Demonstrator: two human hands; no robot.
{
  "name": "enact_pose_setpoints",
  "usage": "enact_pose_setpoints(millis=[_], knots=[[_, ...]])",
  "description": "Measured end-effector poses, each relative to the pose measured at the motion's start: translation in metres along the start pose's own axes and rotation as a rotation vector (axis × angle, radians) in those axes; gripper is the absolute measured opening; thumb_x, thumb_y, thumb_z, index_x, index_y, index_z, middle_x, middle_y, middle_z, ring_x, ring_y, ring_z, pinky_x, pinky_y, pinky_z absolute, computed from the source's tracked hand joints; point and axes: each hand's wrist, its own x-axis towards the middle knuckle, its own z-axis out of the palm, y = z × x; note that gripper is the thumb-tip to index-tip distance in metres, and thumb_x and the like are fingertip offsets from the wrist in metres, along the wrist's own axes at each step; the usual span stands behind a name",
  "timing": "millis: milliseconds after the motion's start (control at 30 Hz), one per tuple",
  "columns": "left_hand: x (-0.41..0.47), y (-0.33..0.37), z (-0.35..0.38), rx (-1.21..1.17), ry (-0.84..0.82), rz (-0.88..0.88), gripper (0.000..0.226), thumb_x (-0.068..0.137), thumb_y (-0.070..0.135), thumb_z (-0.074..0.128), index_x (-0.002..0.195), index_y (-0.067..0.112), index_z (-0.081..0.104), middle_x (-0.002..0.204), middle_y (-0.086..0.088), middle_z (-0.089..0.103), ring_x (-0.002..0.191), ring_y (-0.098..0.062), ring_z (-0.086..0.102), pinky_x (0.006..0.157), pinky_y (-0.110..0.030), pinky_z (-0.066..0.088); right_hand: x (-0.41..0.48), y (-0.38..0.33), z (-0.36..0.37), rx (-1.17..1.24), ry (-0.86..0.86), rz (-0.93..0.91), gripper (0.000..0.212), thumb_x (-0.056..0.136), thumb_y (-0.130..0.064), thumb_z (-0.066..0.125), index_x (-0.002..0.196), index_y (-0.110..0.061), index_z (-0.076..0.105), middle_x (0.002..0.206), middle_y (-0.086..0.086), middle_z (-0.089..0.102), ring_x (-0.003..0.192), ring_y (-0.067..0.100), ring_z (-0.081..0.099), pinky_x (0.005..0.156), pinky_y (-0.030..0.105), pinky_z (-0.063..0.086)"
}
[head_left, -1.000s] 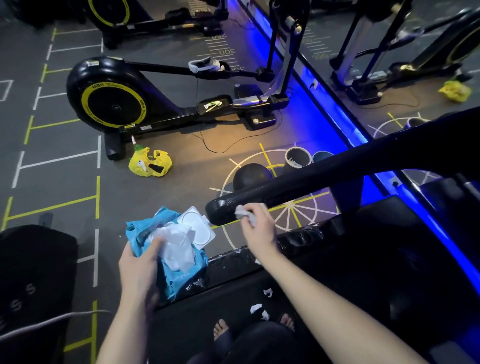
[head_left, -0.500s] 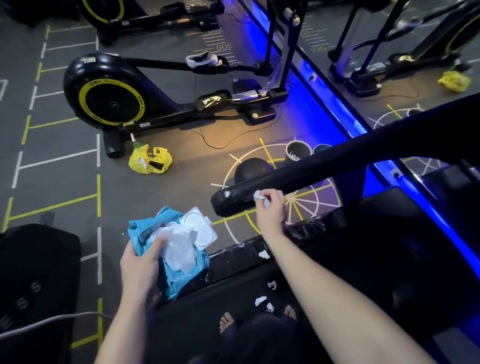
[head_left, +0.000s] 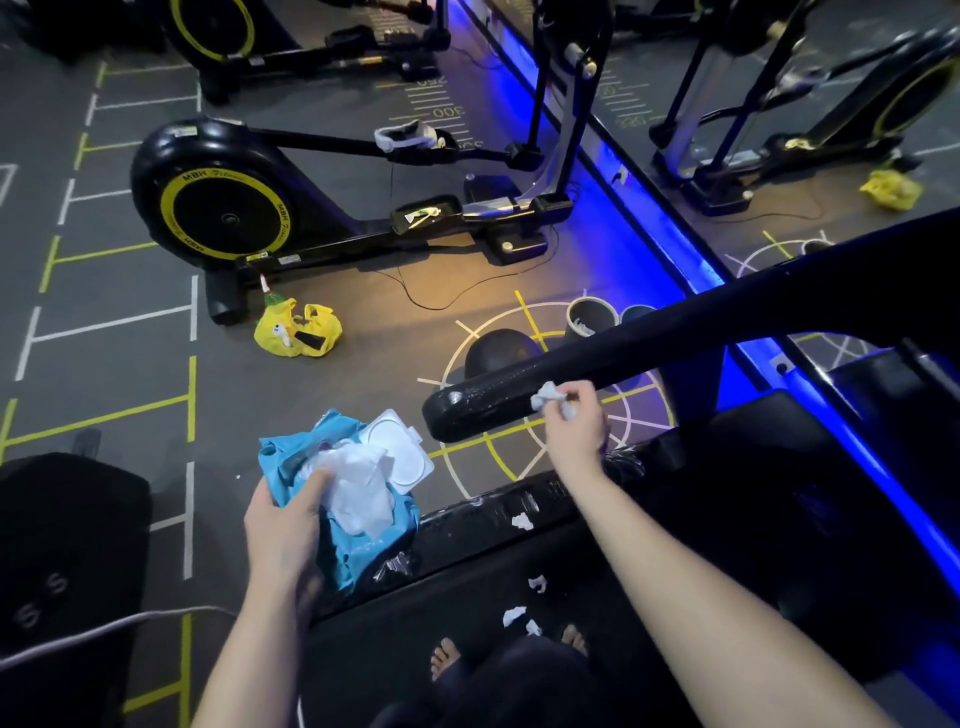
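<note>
My right hand (head_left: 574, 423) pinches a small crumpled white wipe (head_left: 548, 396) against the side of a thick black handrail (head_left: 649, 345) that slopes up to the right. My left hand (head_left: 283, 525) grips a blue wet-wipe pack (head_left: 363, 556) with its white flip lid (head_left: 397, 449) open and loose white wipes (head_left: 358, 486) bunched on top, low and left of the rail's rounded end. Small white wipe scraps (head_left: 522, 521) lie on the black machine deck below.
An elliptical trainer with a yellow-ringed flywheel (head_left: 223, 213) stands ahead. A yellow bag (head_left: 296, 327) lies on the floor by it. A black ball (head_left: 498, 351) and a grey bucket (head_left: 589, 317) sit behind the rail. A blue-lit mirror edge (head_left: 670, 244) runs along the right. My bare feet (head_left: 447, 657) show below.
My right hand has slid the wipe rightward and up along the handrail, away from its rounded end. The left hand still holds the pack in the same place.
</note>
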Motion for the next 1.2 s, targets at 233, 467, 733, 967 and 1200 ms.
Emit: enact_pose_setpoints(millis=[233, 467, 733, 967, 1200], knots=[[0.003, -0.010, -0.007, 0.029, 0.005, -0.006, 0.029, 0.097, 0.008, 0.071, 0.125, 0.014, 0.070, 0.117, -0.009, 0.077, 0.090, -0.018, 0.074, 0.071, -0.031, 0.059, 0.003, -0.006, 0.024, -0.103, -0.088, -0.201, 0.021, 0.086, 0.008, 0.056, 0.091, -0.010, 0.067, 0.104, 0.002, 0.056, 0.082, 0.003, 0.046, 0.065, 0.010, 0.032], [0.011, -0.012, -0.011, 0.040, 0.014, 0.002, 0.027, 0.097, 0.007, 0.071, 0.122, 0.015, 0.071, 0.110, -0.005, 0.078, 0.082, -0.012, 0.076, 0.062, -0.026, 0.060, -0.045, 0.011, 0.061, -0.143, -0.428, -0.466, 0.021, 0.084, -0.003, 0.059, 0.095, -0.010, 0.075, 0.097, 0.003, 0.065, 0.087, 0.013, 0.061, 0.079, 0.021, 0.048], [0.016, -0.011, -0.006, 0.033, 0.032, -0.026, 0.027, 0.097, 0.008, 0.073, 0.123, 0.017, 0.071, 0.116, -0.008, 0.078, 0.105, -0.029, 0.075, 0.085, -0.039, 0.060, 0.037, -0.010, 0.014, -0.139, 0.085, -0.275, 0.016, 0.094, -0.009, 0.057, 0.105, -0.012, 0.067, 0.106, 0.003, 0.064, 0.094, 0.018, 0.050, 0.075, 0.024, 0.035], [0.019, -0.011, -0.005, 0.057, 0.042, -0.033, 0.028, 0.098, 0.007, 0.071, 0.125, 0.014, 0.070, 0.114, -0.007, 0.077, 0.099, -0.024, 0.075, 0.075, -0.034, 0.059, 0.031, 0.013, 0.045, -0.172, -0.040, -0.619, 0.029, 0.093, -0.003, 0.051, 0.110, -0.001, 0.074, 0.110, 0.011, 0.072, 0.108, 0.025, 0.061, 0.105, 0.014, 0.038], [0.026, -0.011, -0.003, 0.078, 0.048, -0.035, 0.026, 0.097, 0.006, 0.071, 0.121, 0.016, 0.072, 0.114, -0.008, 0.078, 0.097, -0.024, 0.075, 0.078, -0.035, 0.059, -0.031, 0.002, 0.090, -0.076, -0.293, -0.895, 0.022, 0.089, 0.006, 0.059, 0.103, -0.001, 0.075, 0.108, 0.011, 0.070, 0.108, 0.023, 0.060, 0.103, 0.031, 0.049]])
